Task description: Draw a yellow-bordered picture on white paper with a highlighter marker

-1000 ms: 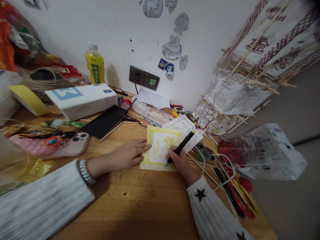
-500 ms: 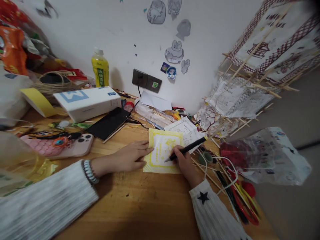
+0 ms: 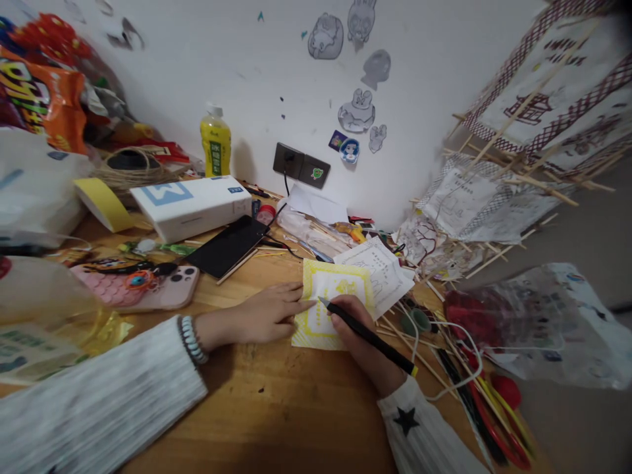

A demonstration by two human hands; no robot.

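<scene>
A white sheet of paper (image 3: 312,333) with a yellow patterned border, yellow writing and a small yellow drawing lies on the wooden table. My left hand (image 3: 269,313) rests flat with its fingers stretched out, the fingertips on the sheet's left edge. My right hand (image 3: 359,329) grips a black marker (image 3: 378,343) with a yellow end. Its tip touches or hovers just over the upper left part of the sheet; I cannot tell which. Partly under the sheet lies another paper (image 3: 382,273) with black line drawing and writing.
Left are a pink phone (image 3: 180,288), a black phone (image 3: 230,245), a white box (image 3: 192,207), yellow tape (image 3: 103,205) and a drink bottle (image 3: 216,141). On the right stand a stick-and-paper lantern (image 3: 494,191), thin sticks, a white cord (image 3: 476,352) and a plastic bag (image 3: 548,322).
The marker tip has moved up and left across the sheet, and the marker's back end has swung down toward me. My left hand stays at the sheet's edge. The view has shifted slightly.
</scene>
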